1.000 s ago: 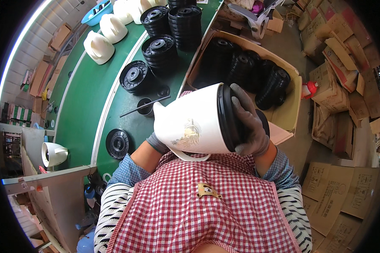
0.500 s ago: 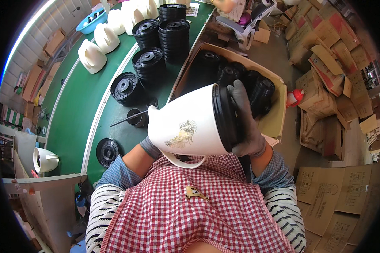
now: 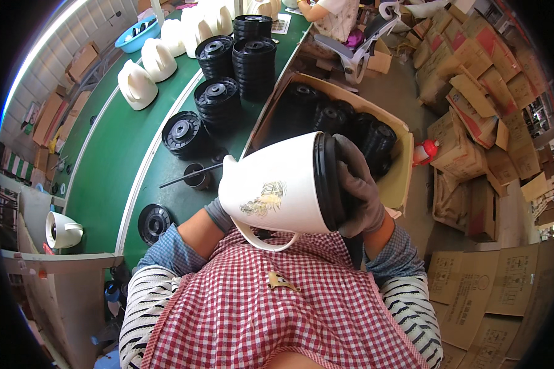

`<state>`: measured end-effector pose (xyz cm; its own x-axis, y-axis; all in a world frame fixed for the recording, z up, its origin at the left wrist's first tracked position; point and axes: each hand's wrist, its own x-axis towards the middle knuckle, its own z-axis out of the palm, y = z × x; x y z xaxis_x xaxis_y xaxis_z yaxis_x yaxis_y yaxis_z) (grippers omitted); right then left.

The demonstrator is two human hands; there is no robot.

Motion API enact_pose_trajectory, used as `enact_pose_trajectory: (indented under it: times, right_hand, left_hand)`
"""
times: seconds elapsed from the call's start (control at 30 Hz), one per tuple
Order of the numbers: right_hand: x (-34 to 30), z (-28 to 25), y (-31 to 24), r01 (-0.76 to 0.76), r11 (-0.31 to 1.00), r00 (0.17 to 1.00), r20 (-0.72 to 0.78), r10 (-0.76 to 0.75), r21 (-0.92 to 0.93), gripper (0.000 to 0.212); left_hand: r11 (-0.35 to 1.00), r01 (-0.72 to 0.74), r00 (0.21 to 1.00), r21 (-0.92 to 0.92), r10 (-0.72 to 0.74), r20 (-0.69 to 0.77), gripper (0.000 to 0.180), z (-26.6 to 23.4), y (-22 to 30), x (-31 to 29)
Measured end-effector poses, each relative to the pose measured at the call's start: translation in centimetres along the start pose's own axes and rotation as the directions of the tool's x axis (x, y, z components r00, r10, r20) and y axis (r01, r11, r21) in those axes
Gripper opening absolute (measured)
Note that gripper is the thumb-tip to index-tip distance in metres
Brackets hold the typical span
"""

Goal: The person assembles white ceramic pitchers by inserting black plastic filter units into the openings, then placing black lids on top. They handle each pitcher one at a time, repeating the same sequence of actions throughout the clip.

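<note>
White jug body (image 3: 271,190) lies on its side at chest height, above the near edge of the green surface (image 3: 114,157), spout end left, black base cap (image 3: 327,181) right. Looks like a light, rigid plastic shell, smooth and likely slippery; the curved handle (image 3: 258,237) hanging underneath or the barrel are the best holds. Left hand (image 3: 218,212) is mostly hidden behind the jug, closure unclear, seems to support it. Right hand (image 3: 356,184), gloved, is curled closed over the black base cap.
</note>
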<state>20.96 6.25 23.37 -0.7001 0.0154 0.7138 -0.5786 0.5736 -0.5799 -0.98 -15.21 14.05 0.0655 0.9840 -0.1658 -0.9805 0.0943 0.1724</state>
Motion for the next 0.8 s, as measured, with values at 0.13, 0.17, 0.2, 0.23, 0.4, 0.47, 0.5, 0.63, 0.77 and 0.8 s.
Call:
enact_pose_trajectory:
  times: [0.13,0.17,0.2,0.23,0.4,0.47,0.5,0.63,0.77,0.8]
  right_hand:
    - [0.6,-0.9,-0.9,0.049,0.998,0.997,0.061,-0.047,-0.034,0.100]
    - [0.7,-1.1,-1.1,0.061,0.998,0.995,0.078,-0.058,-0.031,0.099]
    - [0.9,-1.3,-1.4,0.068,0.996,0.993,0.097,-0.062,-0.062,0.100]
    - [1.1,-1.5,-1.9,0.076,0.993,0.991,0.117,-0.064,-0.093,0.101]
    - [1.3,-2.2,-1.9,0.015,0.999,0.988,0.152,-0.008,-0.043,0.109]
    - [2.1,-1.6,-2.5,-0.118,0.986,0.989,0.102,0.106,0.116,0.111]
    - [1.9,-1.5,-2.4,-0.176,0.977,0.982,0.092,0.166,0.119,0.107]
    - [1.5,-0.3,-2.3,-0.347,0.913,0.937,0.043,0.346,0.217,0.099]
    - [0.9,-0.5,-1.6,-0.170,0.984,0.985,0.037,0.168,0.052,0.098]
    - [1.1,-0.5,-1.9,-0.140,0.990,0.990,0.036,0.139,0.033,0.098]
  left_hand:
    - [0.996,0.031,0.999,-0.084,-0.028,0.029,0.071,-1.6,0.0,1.2]
    - [0.994,0.030,0.999,-0.103,-0.027,0.032,0.084,-1.4,0.3,1.0]
    - [1.000,0.010,1.000,-0.022,-0.010,-0.015,0.091,-0.7,0.4,0.9]
    - [0.998,-0.004,0.998,0.061,0.007,-0.060,0.097,0.1,0.6,0.9]
    - [1.000,0.002,0.973,0.005,-0.003,0.230,0.093,2.7,0.3,1.0]
    - [0.971,0.126,0.964,-0.205,-0.071,0.256,0.110,2.8,0.6,1.2]
    - [0.933,0.195,0.955,-0.304,-0.110,0.275,0.119,3.0,0.7,1.4]
    - [0.970,0.113,0.944,-0.214,-0.038,0.327,0.127,3.4,-0.3,1.6]
    - [0.975,0.121,0.978,-0.187,-0.085,0.189,0.129,3.9,-0.3,0.8]
    - [0.976,0.127,0.985,-0.175,-0.103,0.139,0.129,4.3,0.0,0.7]
